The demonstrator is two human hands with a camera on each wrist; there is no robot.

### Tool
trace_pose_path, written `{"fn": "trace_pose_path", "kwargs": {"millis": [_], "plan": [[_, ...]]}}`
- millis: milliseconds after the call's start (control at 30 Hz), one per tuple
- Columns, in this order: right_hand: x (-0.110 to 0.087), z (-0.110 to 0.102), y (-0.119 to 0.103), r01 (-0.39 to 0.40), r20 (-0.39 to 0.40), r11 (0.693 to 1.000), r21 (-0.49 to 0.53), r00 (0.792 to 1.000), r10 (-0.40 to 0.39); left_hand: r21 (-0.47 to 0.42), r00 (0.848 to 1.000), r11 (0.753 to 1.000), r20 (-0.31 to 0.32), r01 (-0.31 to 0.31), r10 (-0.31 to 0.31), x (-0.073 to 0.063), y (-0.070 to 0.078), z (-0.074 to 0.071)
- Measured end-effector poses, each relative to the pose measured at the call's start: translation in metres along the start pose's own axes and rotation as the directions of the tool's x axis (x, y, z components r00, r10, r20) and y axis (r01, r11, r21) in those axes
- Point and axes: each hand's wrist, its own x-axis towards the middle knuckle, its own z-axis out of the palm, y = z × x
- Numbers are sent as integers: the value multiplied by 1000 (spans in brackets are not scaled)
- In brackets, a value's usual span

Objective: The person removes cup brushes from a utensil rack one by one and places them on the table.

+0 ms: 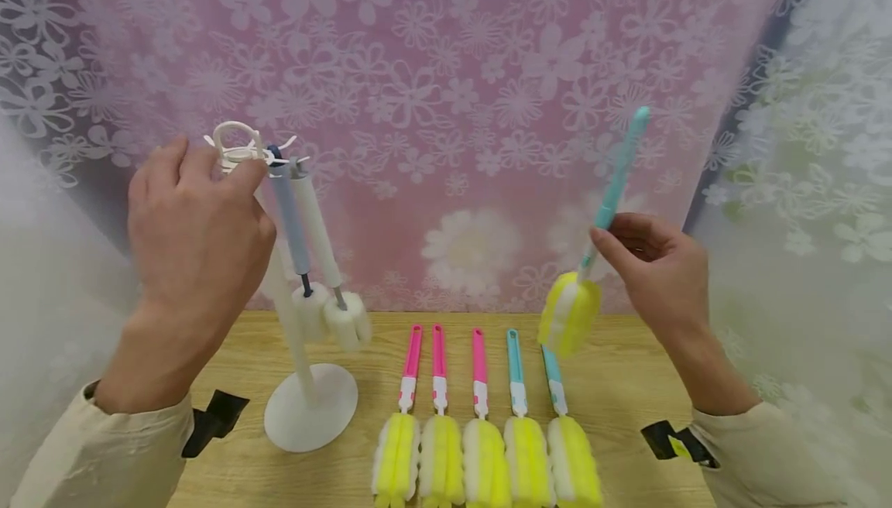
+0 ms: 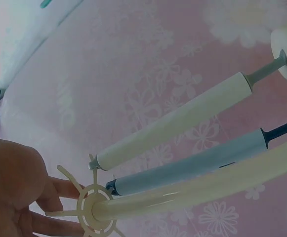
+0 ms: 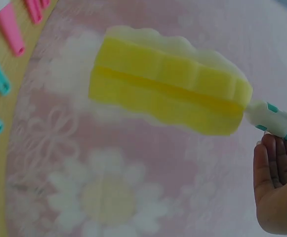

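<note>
My right hand (image 1: pixel 662 276) pinches a teal-handled sponge brush (image 1: pixel 620 167) near the neck. The handle points up, and the yellow and white sponge head (image 3: pixel 170 81) hangs down above the table. My left hand (image 1: pixel 198 237) holds the top of a white hanging rack (image 1: pixel 311 407), its fingers (image 2: pixel 59 224) around the spoked hook ring. From the hooks hang two brushes with white sponge heads, one blue-handled (image 2: pixel 192 160) and one white-handled (image 2: pixel 178 118). The left palm is hidden in the head view.
Sponge brushes lie in a row on the wooden table (image 1: pixel 230 461), three with pink handles (image 1: pixel 479 353) and two with teal handles (image 1: pixel 516 357), their yellow and white heads toward me. A pink floral curtain (image 1: pixel 460 105) hangs behind the table, with pale curtains at both sides.
</note>
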Motion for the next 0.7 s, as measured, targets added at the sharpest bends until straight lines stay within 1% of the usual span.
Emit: {"fn": "trace_pose_path", "kwargs": {"millis": [33,100,200,300,400,467,500,567,600,700], "plan": [[-2,-8,8,-36,-9,999,-23,999,36,6,1000,1000,7,0,0,0,1,0],[-8,-24,25,-112,5,992,-49,994,113,23,1000,1000,9,-6,6,0,1,-1],[-19,-44,48,-206,53,976,-68,976,210,32,1000,999,-9,-27,27,-1,1,1],[-29,-54,71,-274,125,958,-85,951,283,40,998,998,-35,-48,50,-2,-2,3],[-39,-61,91,-331,205,936,-119,914,349,39,998,998,-28,-53,54,-2,-4,2],[-45,-65,103,-374,258,915,-149,879,401,26,999,999,-15,-45,45,-2,-3,1],[-48,-66,110,-402,285,902,-159,856,432,15,999,999,-18,-44,44,-2,-3,1],[-55,-67,122,-454,337,873,-178,806,488,-7,999,1000,-13,-31,31,-1,-2,2],[-58,-67,128,-481,360,856,-191,777,517,-17,1000,1000,-17,-24,23,-1,-1,2],[-67,-60,144,-554,413,801,-225,691,594,-34,998,999,-56,-19,17,-1,0,5]]}}
